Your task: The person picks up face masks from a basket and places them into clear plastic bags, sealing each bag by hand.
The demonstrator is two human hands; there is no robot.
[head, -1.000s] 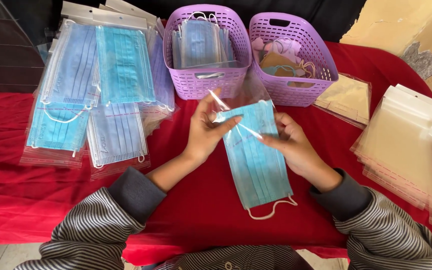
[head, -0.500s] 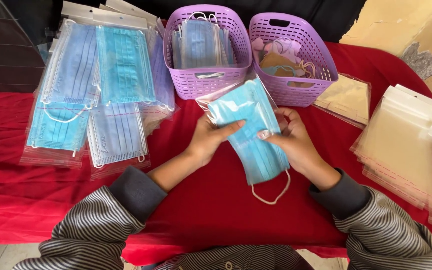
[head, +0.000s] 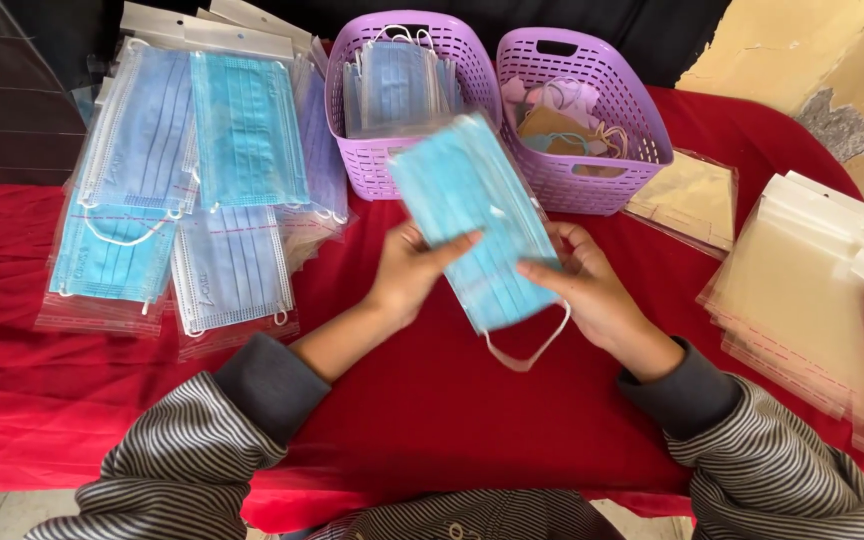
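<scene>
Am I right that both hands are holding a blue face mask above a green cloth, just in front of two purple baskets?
Not quite: the cloth is red, not green, as the head view shows. The rest holds: the left hand and right hand hold a blue face mask above it, just in front of the two purple baskets.

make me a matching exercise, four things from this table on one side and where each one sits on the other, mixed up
Things:
1. blue mask stack
2. left purple basket
3. bagged masks
4. empty clear bags

Places:
A. piled at the table's right edge
B. held up between left hand and right hand
C. spread over the table's left side
D. behind the hands, holding blue masks

Pairs: 1-B, 2-D, 3-C, 4-A
</scene>
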